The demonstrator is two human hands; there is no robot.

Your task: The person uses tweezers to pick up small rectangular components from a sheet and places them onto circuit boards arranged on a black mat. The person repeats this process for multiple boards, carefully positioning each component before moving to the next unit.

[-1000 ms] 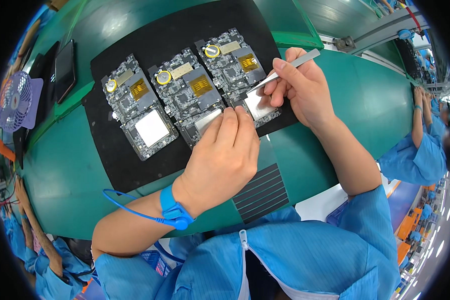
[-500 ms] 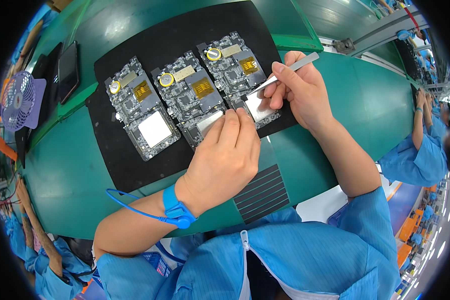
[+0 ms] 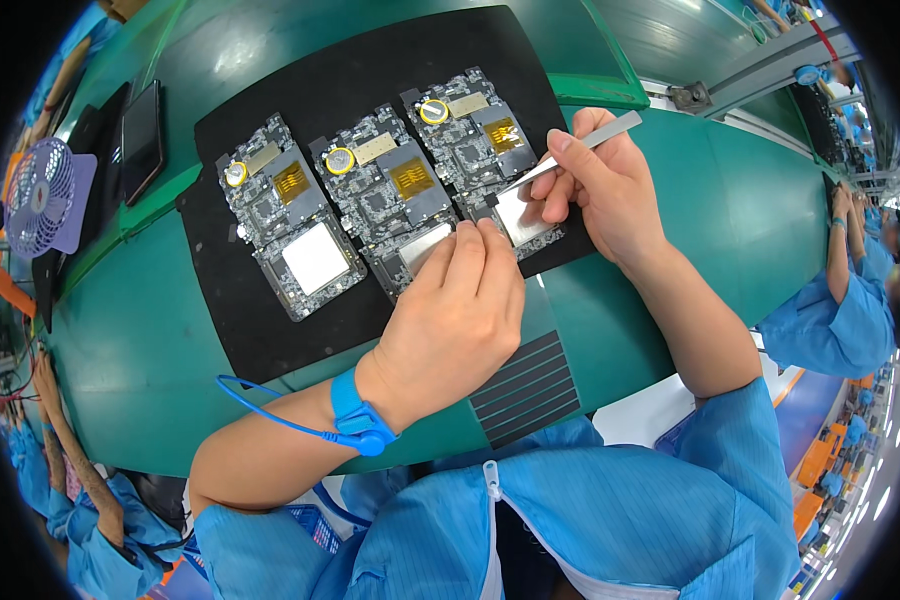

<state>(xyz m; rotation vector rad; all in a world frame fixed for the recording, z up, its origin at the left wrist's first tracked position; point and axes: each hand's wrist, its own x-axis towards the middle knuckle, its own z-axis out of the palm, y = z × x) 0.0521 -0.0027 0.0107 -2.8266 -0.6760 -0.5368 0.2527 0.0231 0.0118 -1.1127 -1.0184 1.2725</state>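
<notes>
Now the right hand point(image 3: 610, 190) is pinching tweezers point(image 3: 578, 155), probably fixing the rightmost circuit board point(image 3: 485, 160), just past twelve o'clock. The left hand point(image 3: 452, 322) is curling nearby; I can't tell its grip. Next is likely needing a gentle touch.

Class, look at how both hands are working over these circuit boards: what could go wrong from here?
1. The right hand holds metal tweezers with their narrow tips at the rightmost circuit board; a slip might scratch it or knock a small component.
2. The bare left hand is close to the silver plate on the middle circuit board, so it could smudge the plate or nudge that board.
</notes>
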